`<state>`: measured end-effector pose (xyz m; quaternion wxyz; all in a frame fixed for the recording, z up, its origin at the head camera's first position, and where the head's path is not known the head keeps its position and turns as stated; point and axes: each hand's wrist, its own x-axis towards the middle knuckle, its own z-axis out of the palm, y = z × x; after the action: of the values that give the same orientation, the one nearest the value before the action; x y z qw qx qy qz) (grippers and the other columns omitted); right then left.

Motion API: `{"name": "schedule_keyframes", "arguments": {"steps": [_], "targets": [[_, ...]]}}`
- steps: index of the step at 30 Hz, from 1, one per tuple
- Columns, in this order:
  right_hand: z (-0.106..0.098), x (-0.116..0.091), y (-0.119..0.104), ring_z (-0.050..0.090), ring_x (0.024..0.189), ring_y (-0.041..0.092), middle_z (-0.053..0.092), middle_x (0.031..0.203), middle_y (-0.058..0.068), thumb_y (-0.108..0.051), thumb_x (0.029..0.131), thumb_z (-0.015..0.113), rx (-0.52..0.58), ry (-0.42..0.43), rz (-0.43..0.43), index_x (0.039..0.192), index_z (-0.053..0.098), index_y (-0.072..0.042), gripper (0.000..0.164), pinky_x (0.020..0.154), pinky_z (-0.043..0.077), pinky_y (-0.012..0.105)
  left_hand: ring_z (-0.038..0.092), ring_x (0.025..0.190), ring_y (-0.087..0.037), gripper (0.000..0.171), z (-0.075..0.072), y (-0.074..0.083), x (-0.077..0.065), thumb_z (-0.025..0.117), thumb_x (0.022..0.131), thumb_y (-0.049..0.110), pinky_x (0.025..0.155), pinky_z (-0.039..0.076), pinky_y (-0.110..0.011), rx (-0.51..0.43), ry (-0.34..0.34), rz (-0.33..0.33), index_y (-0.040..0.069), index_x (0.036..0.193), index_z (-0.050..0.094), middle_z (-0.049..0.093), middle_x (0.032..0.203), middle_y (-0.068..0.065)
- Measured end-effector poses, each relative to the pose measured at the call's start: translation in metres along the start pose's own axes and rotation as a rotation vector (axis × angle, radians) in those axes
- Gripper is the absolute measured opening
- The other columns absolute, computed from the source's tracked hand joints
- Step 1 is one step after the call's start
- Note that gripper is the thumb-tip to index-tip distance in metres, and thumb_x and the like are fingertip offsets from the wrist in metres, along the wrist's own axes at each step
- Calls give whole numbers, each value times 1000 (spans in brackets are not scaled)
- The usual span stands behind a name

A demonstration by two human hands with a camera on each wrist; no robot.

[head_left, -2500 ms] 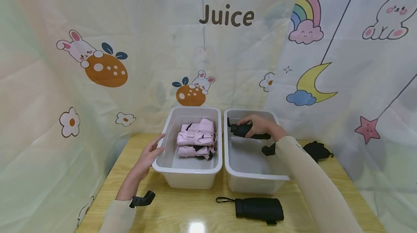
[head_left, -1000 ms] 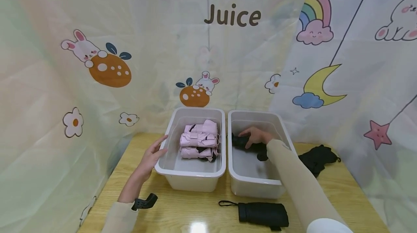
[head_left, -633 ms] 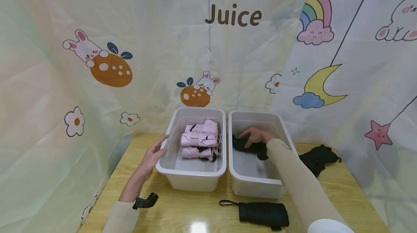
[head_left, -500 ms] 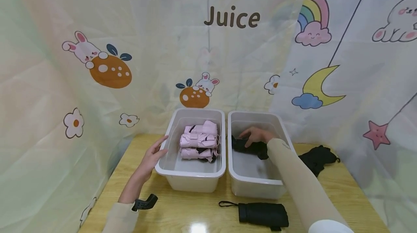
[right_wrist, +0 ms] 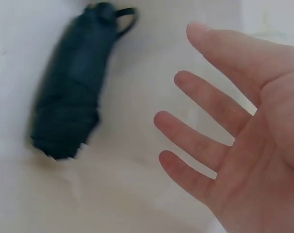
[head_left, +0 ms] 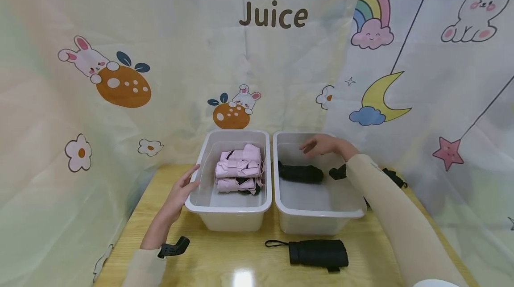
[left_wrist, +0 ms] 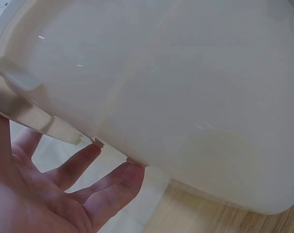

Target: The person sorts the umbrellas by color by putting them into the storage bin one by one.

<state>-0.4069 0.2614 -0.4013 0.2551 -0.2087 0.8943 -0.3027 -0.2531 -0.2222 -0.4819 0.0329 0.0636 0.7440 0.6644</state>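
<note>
A folded black umbrella [head_left: 301, 173] lies in the right white bin [head_left: 321, 214], and the right wrist view shows the same umbrella [right_wrist: 71, 82] with its strap loop. My right hand [head_left: 321, 145] is above that bin's back part, apart from the umbrella. Its fingers [right_wrist: 195, 138] are spread with nothing between them. At the left white bin [head_left: 230, 209], my left hand [head_left: 178, 195] rests against the left side. In the left wrist view, fingertips [left_wrist: 134, 172] of this hand touch the bin's outer wall. Several folded pink umbrellas [head_left: 238, 168] lie stacked inside the left bin.
Another folded black umbrella [head_left: 319, 252], its strap to the left, lies on the wooden table [head_left: 201, 260] in front of the right bin. Black fabric [head_left: 395, 177] shows beyond the right forearm, partly covered by the sleeve. A printed curtain [head_left: 180, 77] hangs behind the bins.
My right hand held the black umbrella and lowered it into the right bin; now it has let go and risen up and back. The left hand stays at its bin.
</note>
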Motion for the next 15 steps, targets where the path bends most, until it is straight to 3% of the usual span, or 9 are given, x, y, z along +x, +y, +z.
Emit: {"name": "schedule_keyframes", "arguments": {"steps": [5, 10, 15], "targets": [[-29, -39, -3, 50, 125, 31, 52, 138, 19, -25, 92, 69, 40, 62, -58, 138, 54, -4, 53, 100, 39, 53, 36, 131, -37, 56, -2, 2, 2, 51, 102, 19, 91, 45, -41, 11, 17, -17, 17, 153, 30, 24, 156, -17], [-44, -88, 5, 53, 120, 31, 57, 133, 16, -28, 93, 67, 46, 208, -71, 135, 57, -10, 47, 95, 43, 52, 38, 130, -40, 57, -2, 3, 3, 51, 102, 20, 86, 48, -35, 10, 12, -14, 17, 154, 29, 26, 154, -20], [-47, -125, 25, 57, 114, 33, 61, 126, 16, -26, 96, 63, -26, 317, -63, 131, 59, -5, 41, 90, 46, 52, 37, 131, -41, 57, 1, 2, 1, 50, 102, 21, 91, 46, -43, 1, 3, -12, 16, 154, 28, 26, 155, -21]]}}
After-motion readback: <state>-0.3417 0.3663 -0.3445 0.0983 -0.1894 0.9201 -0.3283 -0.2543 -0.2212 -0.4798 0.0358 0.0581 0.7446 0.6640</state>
